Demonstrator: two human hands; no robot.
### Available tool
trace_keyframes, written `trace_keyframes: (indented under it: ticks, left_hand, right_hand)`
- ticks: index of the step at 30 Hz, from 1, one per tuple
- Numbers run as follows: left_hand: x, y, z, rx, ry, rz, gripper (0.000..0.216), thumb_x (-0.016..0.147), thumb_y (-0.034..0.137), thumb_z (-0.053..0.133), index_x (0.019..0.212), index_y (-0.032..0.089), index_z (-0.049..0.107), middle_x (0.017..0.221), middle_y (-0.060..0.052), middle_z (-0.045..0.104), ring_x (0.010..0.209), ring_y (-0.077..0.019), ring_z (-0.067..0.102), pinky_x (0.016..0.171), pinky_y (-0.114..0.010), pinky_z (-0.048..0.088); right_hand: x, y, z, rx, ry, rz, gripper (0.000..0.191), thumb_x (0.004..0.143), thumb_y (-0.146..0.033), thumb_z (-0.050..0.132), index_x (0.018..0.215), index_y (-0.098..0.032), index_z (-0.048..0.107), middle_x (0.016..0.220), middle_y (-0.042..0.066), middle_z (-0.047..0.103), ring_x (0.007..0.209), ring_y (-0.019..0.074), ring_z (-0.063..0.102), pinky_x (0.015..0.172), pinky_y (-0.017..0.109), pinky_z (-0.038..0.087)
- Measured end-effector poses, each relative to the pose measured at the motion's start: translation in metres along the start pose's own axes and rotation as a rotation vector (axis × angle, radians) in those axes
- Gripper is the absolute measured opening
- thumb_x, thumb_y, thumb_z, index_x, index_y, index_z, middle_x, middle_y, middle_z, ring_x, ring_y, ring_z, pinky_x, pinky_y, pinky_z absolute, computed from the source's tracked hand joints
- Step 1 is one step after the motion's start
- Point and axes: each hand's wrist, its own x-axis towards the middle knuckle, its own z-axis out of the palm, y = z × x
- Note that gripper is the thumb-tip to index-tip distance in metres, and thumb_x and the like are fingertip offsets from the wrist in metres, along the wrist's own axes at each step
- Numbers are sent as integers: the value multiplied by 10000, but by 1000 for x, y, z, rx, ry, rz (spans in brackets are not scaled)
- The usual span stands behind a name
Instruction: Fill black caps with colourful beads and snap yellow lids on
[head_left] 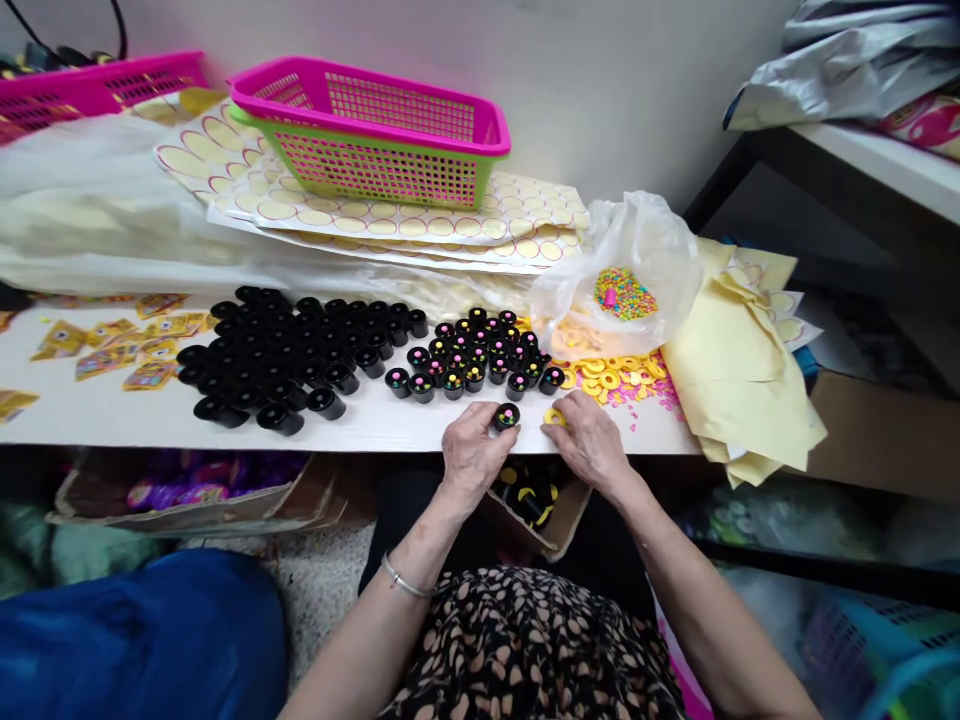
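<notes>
Cup of round black plastic (507,417): on the near side of the cloudy plastic bag (664,240) and to its left, pink and yellow bits showing inside; uneven pressure from me could tip it and spill them.
Left hand (474,445): my thumb and fingers close round the cup's wall; if that wall is as slick as it looks, it could twist out.
Ring of flat yellow plastic (553,416): nearer me than the bag, a little left of it; being thin, it could flick away if I pinch only its rim.
Right hand (592,440): thumb and forefinger pinch the ring; I cannot tell whether it also touches the tabletop.
Small black cups with coloured bits (480,350): left of the bag, crowded together; my knuckles could topple the nearest.
Larger group of dark cups (300,345): farther left of the bag; too dark inside to judge.
Multicoloured beads (636,293): inside the bag; a snag on its film could set them rolling.
Loose yellow rings and pink bits (609,380): just in front of the bag; my right wrist could sweep some off.
Open cardboard box (556,550): below the bag, toward me; a dropped piece might vanish there.
</notes>
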Motion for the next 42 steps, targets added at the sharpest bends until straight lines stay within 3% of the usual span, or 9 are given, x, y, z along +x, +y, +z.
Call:
trace_keyframes:
  ticks: [5,14,16,20,25,30,34,37,42]
  left_hand:
    - [0,-1,-2,-12,-39,-3,136,700,237,600,826,195,627,751,13,581,646,-105,505,598,-213,387]
    - [0,-4,-2,-81,-49,-51,202,642,140,543,799,207,652,771,-6,610,682,-128,526,619,-230,407]
    - [3,-4,-7,-180,-77,-128,228,610,133,549,793,200,668,751,-1,608,611,-109,495,566,-224,391]
    - [14,-1,-15,-611,-84,-440,248,621,179,572,837,144,688,618,11,581,447,-62,405,441,-204,324]
    - [16,12,-7,-765,-127,-505,239,667,336,646,727,112,702,552,6,555,435,-55,428,417,-186,327]
    - [12,17,5,-867,-1,-615,229,644,315,671,749,113,686,591,5,600,423,-44,426,412,-177,335]
    - [13,16,5,-873,-4,-625,209,625,299,685,701,105,671,525,14,586,389,-38,407,391,-172,304]
    - [14,15,5,-832,-5,-608,223,638,322,682,698,107,666,419,42,510,362,-39,379,375,-168,264]
    - [12,16,6,-833,2,-609,259,633,364,689,696,116,646,394,55,470,360,-43,383,377,-167,268]
  right_hand:
    - [5,-24,1,268,117,-208,221,842,-280,513,1038,-183,548,983,76,557,918,211,498,802,330,415]
    - [16,-51,0,103,-34,-202,198,845,-241,479,1001,-196,592,966,73,547,886,216,476,764,322,406]
    - [17,-51,-1,98,-52,-211,189,844,-237,476,981,-198,600,947,68,544,867,209,477,746,310,404]
    - [19,-50,0,124,-44,-202,161,817,-231,515,926,-204,630,921,58,552,851,204,471,731,309,397]
    - [21,-47,10,383,54,-74,84,762,-235,584,784,-208,660,778,26,536,795,184,473,695,297,400]
    - [19,-43,22,865,86,113,138,661,-271,683,765,-180,682,747,4,527,689,137,504,592,251,412]
    - [19,-38,27,1057,81,170,207,611,-300,728,782,-186,701,770,3,571,689,128,522,610,247,421]
    - [20,-40,27,1176,40,216,193,670,-345,682,755,-173,700,761,15,603,710,132,542,631,246,432]
    - [24,-50,32,1318,49,475,271,692,-418,637,704,-147,645,561,-28,534,432,61,404,392,193,297]
